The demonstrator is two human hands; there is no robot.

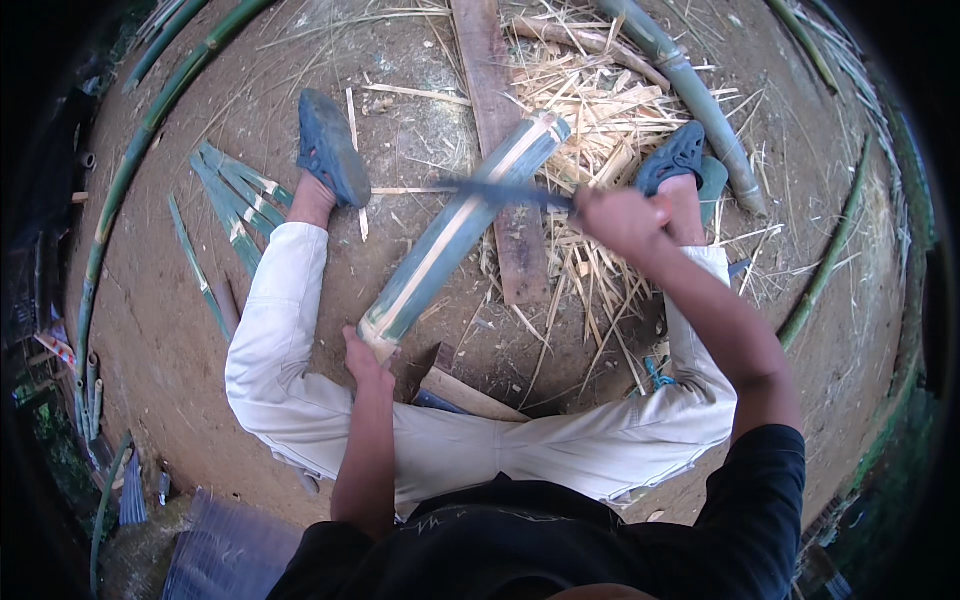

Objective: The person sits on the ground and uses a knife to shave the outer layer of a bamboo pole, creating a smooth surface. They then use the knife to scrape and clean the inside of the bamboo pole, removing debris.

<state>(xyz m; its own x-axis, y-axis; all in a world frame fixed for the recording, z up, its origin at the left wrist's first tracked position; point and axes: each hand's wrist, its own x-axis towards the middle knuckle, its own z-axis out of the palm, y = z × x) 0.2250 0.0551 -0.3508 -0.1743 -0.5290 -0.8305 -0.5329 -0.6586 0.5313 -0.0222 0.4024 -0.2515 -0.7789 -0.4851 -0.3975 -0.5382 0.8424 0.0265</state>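
Note:
A thick green bamboo section (425, 268) slants between my knees, a pale stripe shaved along its length. My left hand (368, 356) is wrapped around its near end, with my thumb side against the bamboo. Its far end rests on or over a dark wooden plank (521, 262). In my right hand (622, 226) is the handle of a machete, whose dark blade (505, 193) points left across the upper part of the bamboo. The blade is smeared by motion, and I cannot tell whether it touches the bamboo.
Pale bamboo shavings (600, 110) lie heaped by my right foot. Split green bamboo strips (237, 215) lie beyond my left knee. Long bamboo poles (130, 170) curve along the left, and a grey-green pole (715, 110) lies beyond my right foot. A wooden seat edge (465, 395) shows beneath me.

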